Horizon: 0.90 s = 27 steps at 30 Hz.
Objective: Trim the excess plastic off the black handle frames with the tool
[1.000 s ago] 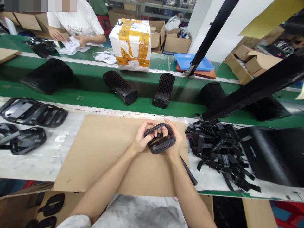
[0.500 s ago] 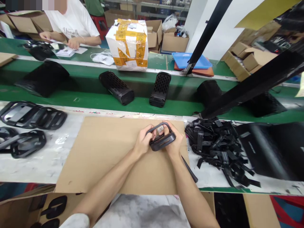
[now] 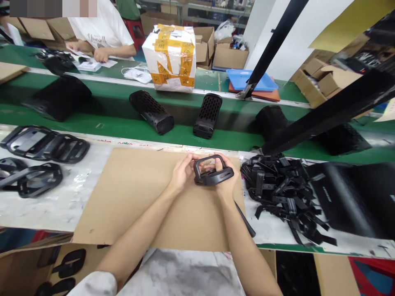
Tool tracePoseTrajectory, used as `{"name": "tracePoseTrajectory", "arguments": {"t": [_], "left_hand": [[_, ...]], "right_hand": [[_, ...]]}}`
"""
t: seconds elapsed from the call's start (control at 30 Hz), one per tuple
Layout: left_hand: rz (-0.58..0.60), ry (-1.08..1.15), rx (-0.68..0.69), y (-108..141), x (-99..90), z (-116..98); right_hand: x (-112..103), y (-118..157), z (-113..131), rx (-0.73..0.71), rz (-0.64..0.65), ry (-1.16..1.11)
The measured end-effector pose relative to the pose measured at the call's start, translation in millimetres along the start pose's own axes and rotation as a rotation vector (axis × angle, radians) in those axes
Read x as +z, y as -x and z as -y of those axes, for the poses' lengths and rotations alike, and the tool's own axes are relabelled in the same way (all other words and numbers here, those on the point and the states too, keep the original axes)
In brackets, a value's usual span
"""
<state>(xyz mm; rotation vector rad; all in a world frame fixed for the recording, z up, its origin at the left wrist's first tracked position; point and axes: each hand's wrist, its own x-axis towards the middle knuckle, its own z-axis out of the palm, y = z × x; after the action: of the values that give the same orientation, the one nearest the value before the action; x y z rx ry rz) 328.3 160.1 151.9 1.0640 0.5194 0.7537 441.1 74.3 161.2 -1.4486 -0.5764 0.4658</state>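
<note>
My right hand (image 3: 227,181) grips a black plastic bracket (image 3: 211,179), a rounded part with an upright loop and a slotted base, above the brown cardboard sheet (image 3: 138,197). Its thumb reaches into the loop. Just left of the bracket is my left hand (image 3: 182,172), fingers stretched toward it and not wrapped round it; whether the fingertips touch it is hard to tell. Beside my right forearm lies a thin black tool or strip (image 3: 246,220), partly hidden by the arm. To the right is a heap of black plastic strips and clips (image 3: 284,189).
Black frames (image 3: 66,148) lie at the left. Perforated black housings (image 3: 207,117) rest on the green conveyor (image 3: 182,131). A taped white box (image 3: 169,57) stands behind, near a co-worker's hands (image 3: 101,53). A dark post (image 3: 271,45) slants up at right.
My left hand has let go of the bracket's left side and its fingers have straightened. The bracket has shifted slightly right and turned in my right hand.
</note>
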Motion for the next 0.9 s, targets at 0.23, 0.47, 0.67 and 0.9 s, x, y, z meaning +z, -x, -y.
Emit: {"name": "tracePoseTrajectory", "arguments": {"t": [0.23,0.47,0.67,0.9], "left_hand": [[0.115,-0.526,0.430,5,-5.4,-6],[-0.061,-0.628,0.444,9,-7.5,-8],[-0.033,-0.440,0.162,6,-8.1,-7],[0.266,-0.114,-0.184,7,-5.4,-4]], "right_hand": [[2,0,-11,0.029,0.103,-0.045],[8,5,-20,-0.056,0.187,-0.069],[3,8,-14,-0.221,0.142,0.019],[-10,1,-17,-0.250,0.118,0.118]]}}
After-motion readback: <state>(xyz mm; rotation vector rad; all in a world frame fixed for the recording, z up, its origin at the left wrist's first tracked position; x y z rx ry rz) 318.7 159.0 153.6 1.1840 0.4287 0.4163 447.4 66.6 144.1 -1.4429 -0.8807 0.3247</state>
